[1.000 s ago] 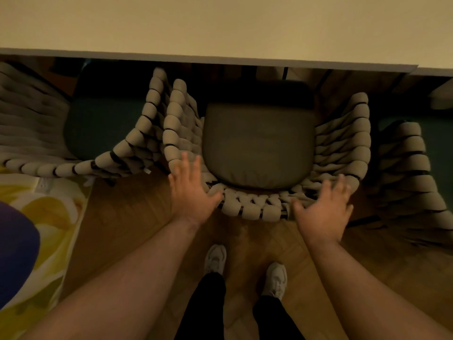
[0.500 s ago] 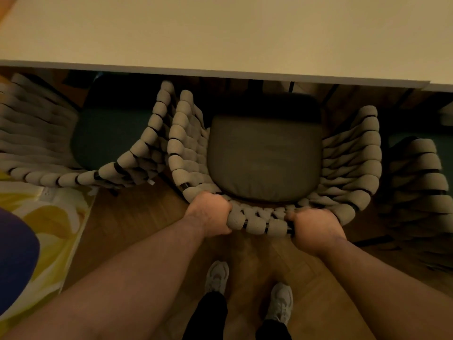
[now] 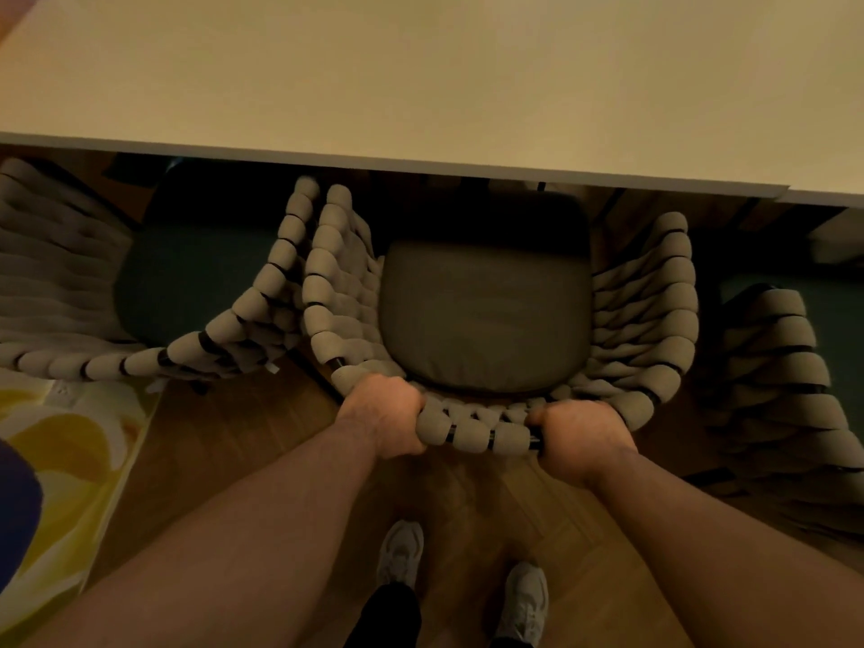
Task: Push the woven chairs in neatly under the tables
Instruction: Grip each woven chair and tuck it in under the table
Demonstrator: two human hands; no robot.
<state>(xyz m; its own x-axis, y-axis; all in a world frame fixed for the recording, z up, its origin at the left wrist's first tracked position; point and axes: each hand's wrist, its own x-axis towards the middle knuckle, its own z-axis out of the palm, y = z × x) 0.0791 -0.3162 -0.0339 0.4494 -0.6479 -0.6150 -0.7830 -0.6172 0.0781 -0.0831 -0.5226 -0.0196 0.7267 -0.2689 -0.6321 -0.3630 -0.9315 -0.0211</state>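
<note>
The beige woven-rope chair with the grey seat cushion point(image 3: 486, 320) stands at 12 o'clock, its seat front just under the edge of the pale tabletop point(image 3: 421, 77). We judge it fairly light, with soft padded cords over a stiff dark frame, so the top back rail is the place to hold. Our left hand point(image 3: 383, 420) and right hand point(image 3: 582, 437) grip that rail, fingers point(image 3: 404, 392) curled round it, forearms reaching forward, knuckles up.

Left hand point(image 3: 384, 417), right hand point(image 3: 581, 438) (both clenched)
</note>
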